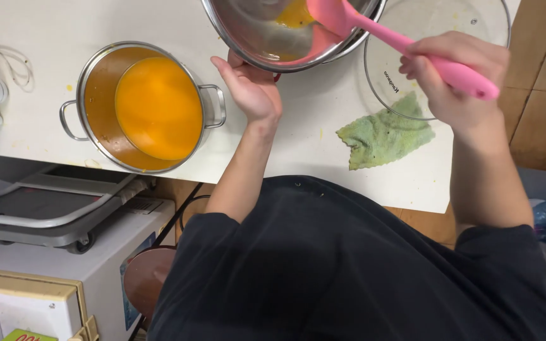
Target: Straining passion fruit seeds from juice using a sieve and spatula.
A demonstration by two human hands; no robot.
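left hand (251,88): holds tilted steel bowl (266,38) from below | right hand (456,79): grips pink spatula (374,28), blade inside bowl | pot of orange liquid (143,107): beside left hand

Home kitchen indicated: a steel pot (143,107) of orange soup is set on a white counter (298,136), a green cloth (383,134) right of the pot, a glass lid (437,38) beyond it.
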